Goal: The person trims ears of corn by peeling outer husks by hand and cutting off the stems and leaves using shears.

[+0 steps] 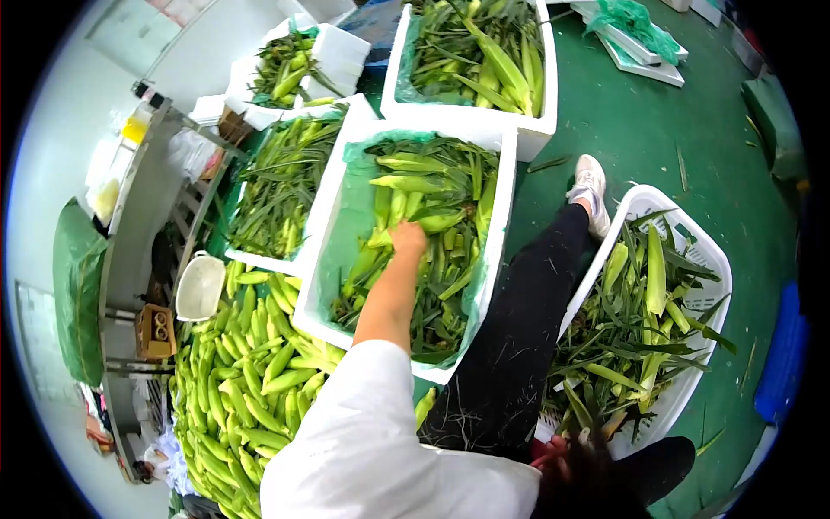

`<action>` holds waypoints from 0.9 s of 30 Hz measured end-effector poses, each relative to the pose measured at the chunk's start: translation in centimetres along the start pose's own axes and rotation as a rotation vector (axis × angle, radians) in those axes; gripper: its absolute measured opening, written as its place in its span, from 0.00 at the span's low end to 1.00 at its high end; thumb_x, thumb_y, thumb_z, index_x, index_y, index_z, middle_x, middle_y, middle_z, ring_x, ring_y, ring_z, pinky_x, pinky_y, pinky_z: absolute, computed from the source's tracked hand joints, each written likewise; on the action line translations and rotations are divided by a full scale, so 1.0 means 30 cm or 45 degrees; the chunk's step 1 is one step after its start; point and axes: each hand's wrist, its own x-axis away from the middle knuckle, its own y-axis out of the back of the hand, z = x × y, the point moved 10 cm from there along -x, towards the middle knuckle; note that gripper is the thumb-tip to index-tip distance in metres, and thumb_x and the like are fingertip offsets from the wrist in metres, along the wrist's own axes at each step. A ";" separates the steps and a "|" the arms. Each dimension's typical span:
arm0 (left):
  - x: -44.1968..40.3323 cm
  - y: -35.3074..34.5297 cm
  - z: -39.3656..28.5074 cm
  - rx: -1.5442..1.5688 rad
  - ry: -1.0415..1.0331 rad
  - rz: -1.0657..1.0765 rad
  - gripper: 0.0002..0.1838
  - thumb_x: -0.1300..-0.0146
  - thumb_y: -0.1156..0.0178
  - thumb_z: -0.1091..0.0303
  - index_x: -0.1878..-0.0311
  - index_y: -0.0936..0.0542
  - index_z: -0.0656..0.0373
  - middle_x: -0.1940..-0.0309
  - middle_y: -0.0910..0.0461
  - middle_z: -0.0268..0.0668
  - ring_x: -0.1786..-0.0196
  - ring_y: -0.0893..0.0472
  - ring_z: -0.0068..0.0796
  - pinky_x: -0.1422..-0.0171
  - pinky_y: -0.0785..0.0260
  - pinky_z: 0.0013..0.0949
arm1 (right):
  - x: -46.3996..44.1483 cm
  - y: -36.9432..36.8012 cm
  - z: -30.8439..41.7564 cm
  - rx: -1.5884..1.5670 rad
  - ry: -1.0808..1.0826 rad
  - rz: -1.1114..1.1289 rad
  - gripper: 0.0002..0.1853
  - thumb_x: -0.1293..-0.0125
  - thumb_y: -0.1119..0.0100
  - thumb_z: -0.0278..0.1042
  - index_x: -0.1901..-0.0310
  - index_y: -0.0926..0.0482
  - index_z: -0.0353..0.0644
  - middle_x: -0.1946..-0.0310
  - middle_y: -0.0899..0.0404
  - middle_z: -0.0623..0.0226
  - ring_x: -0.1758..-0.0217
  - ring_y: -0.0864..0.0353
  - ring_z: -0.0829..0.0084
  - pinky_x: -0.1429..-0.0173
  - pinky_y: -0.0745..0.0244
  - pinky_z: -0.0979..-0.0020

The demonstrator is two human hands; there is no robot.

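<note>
My left hand [408, 237] reaches into a white foam box [506, 216] lined with green plastic. Its fingers are closed around an unhusked corn cob [441, 221], which lies among other cobs and loose leaves. Low in the view, close to my body, is my right hand [558, 458], partly covered by something dark. It is closed on a red thing [543, 453], perhaps a handle, whose kind I cannot make out. Beside it, a white plastic basket [719, 259] holds stripped husks and leaves [654, 268].
A large heap of green cobs [251, 389] lies at left. More foam boxes [548, 78] with corn and leaves stand ahead. A white basin [200, 285] sits near a shelf [164, 121]. Foam lids [644, 65] lie on the green floor [631, 130]. My shoe [590, 186] is between box and basket.
</note>
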 end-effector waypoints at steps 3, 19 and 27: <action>-0.046 -0.013 -0.012 -0.079 -0.143 -0.104 0.32 0.41 0.33 0.47 0.36 0.25 0.50 0.32 0.29 0.41 0.28 0.32 0.38 0.24 0.44 0.57 | 0.019 -0.038 0.017 -0.137 0.149 0.131 0.38 0.37 0.44 0.43 0.25 0.42 0.48 0.36 0.29 0.58 0.29 0.33 0.57 0.26 0.39 0.49; 1.354 0.658 -0.515 1.471 -0.900 0.521 0.42 0.44 0.27 0.64 0.29 0.39 0.61 0.47 0.21 0.46 0.46 0.18 0.36 0.40 0.27 0.39 | 0.014 -0.441 0.415 1.434 1.010 0.256 0.45 0.48 0.22 0.44 0.32 0.36 0.35 0.46 0.27 0.51 0.43 0.27 0.53 0.36 0.32 0.61; 1.627 0.691 -0.857 0.449 -1.427 0.239 0.43 0.50 0.27 0.68 0.28 0.34 0.55 0.45 0.22 0.48 0.43 0.21 0.52 0.40 0.28 0.41 | 0.085 -0.143 0.490 1.487 1.087 0.021 0.51 0.50 0.23 0.55 0.34 0.36 0.29 0.44 0.29 0.45 0.38 0.29 0.50 0.32 0.34 0.57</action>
